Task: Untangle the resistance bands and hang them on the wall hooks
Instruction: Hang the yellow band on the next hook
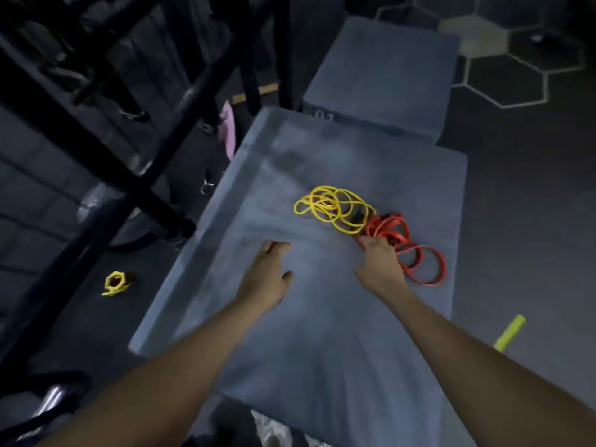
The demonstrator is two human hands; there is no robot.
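Resistance bands: yellow coil and red coil, tangled, near bench right edge. Right hand nearer, fingers reaching into red loops, grip unclear. Left hand relaxed, empty.

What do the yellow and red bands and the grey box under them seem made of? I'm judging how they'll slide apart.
Yellow bands: thin rubber or latex loops, apparently; they coil limply. Red bands: flatter, wider strips, likely the same. Grey box: matte, scuffed covering, perhaps vinyl over foam.
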